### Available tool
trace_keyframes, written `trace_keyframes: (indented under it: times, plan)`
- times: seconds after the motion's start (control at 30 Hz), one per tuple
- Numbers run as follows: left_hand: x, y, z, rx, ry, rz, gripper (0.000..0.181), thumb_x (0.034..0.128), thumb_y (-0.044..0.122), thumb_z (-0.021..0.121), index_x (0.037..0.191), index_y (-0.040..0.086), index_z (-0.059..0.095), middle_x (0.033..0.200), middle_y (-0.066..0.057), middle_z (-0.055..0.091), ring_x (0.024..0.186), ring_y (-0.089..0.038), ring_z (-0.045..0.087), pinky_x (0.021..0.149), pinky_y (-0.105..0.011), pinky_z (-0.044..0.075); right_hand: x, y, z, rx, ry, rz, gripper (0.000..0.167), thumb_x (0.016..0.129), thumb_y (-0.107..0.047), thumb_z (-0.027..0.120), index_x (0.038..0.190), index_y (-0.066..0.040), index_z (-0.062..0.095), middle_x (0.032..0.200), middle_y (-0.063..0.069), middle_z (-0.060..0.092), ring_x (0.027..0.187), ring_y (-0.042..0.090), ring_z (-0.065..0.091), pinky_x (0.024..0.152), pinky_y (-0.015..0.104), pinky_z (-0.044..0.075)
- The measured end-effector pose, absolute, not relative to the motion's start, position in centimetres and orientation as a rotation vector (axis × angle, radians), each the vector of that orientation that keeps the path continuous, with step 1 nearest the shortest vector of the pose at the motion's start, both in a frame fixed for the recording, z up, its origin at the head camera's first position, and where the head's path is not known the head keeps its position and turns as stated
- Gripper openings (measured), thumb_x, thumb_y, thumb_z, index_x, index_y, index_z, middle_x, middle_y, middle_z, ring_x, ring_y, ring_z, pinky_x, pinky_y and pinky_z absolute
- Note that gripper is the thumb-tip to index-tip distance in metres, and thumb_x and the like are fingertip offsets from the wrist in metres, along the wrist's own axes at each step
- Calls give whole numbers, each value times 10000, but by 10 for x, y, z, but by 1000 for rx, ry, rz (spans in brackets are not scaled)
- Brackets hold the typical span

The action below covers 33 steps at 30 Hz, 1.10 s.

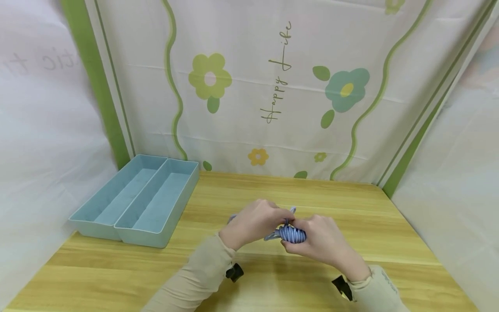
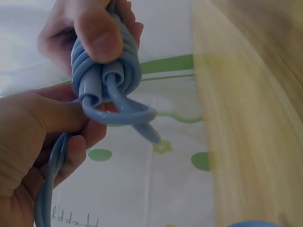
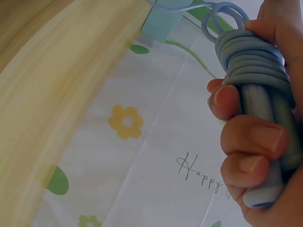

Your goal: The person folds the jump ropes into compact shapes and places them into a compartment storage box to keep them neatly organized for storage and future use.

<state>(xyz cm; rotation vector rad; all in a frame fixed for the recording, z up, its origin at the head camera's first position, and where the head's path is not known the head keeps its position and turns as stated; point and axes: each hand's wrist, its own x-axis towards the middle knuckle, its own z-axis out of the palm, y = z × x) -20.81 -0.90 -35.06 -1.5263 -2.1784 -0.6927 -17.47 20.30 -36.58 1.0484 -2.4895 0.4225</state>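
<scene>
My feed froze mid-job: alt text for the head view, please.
A person's left hand and right hand hold a wound blue rope over a wooden table. Two light-blue trays stand side by side at the left; behind hangs a flower-patterned curtain reading "Happy Life".

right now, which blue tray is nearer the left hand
The right tray in the head view; the left tray sits beyond it, farther from the left hand.

I've got two storage trays [image 1: 143, 238] side by side on L of table [image 1: 351, 199], w/ curtain [image 1: 234, 123] behind. R of trays, jump rope [image 1: 293, 234] is btwn L hand [image 1: 257, 220] & R hand [image 1: 322, 239], above table.
</scene>
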Motion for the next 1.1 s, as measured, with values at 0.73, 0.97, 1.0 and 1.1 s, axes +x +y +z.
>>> trace_keyframes:
  times: [0.73, 0.97, 1.0, 1.1]
  plan:
    - [-200, -9, -342, -1340, -2165, -484, 209, 921, 80, 713, 1039, 102, 542, 934, 13, 656, 695, -88, 571, 555, -134, 429, -172, 196, -369, 737, -2453, 721, 150, 725, -272, 845, 831, -211, 757, 621, -161, 583, 453, -52, 439, 375, 173, 377]
    - [-199, -9, -342, -1327, -2089, -588, 201, 925, 30, 689, 1068, 69, 554, 963, -23, 650, 731, -106, 615, 608, -130, 465, -172, 197, -369, 729, -2444, 843, 160, 729, -230, 867, 825, -176, 750, 645, -120, 614, 479, -38, 501, 399, 191, 433]
    - [-199, -9, -342, -1328, -2074, -609, 208, 920, 22, 692, 1068, 64, 552, 966, -31, 657, 749, -110, 634, 626, -132, 475, -173, 198, -369, 738, -2441, 882, 160, 732, -213, 868, 838, -172, 756, 660, -113, 628, 491, -30, 519, 410, 199, 448]
    - [-199, -8, -341, -1332, -2049, -655, 240, 904, 7, 706, 1072, 57, 541, 976, -44, 676, 806, -127, 676, 670, -142, 497, -173, 198, -369, 763, -2431, 970, 160, 737, -173, 868, 859, -164, 765, 691, -102, 652, 522, -7, 558, 434, 220, 480]
